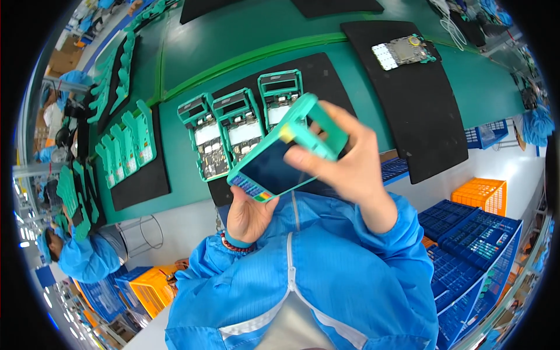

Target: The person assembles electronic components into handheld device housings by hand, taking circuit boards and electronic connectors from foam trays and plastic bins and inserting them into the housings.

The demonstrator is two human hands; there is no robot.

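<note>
You have the green-framed, dark-screened plastic handheld terminal [274,166] above the flat black mat's [324,73] near side, long axis slanting, keypad [248,185] end near-left. Your left hand [249,219] holds that end from below; your right hand [359,163] grips the opposite open frame [302,108], fingers [344,121] wrapped, forearm angled.

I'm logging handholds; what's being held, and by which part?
A green-cased device with a dark screen: left grip at its keypad end, right grip on the frame at the opposite end.
</note>
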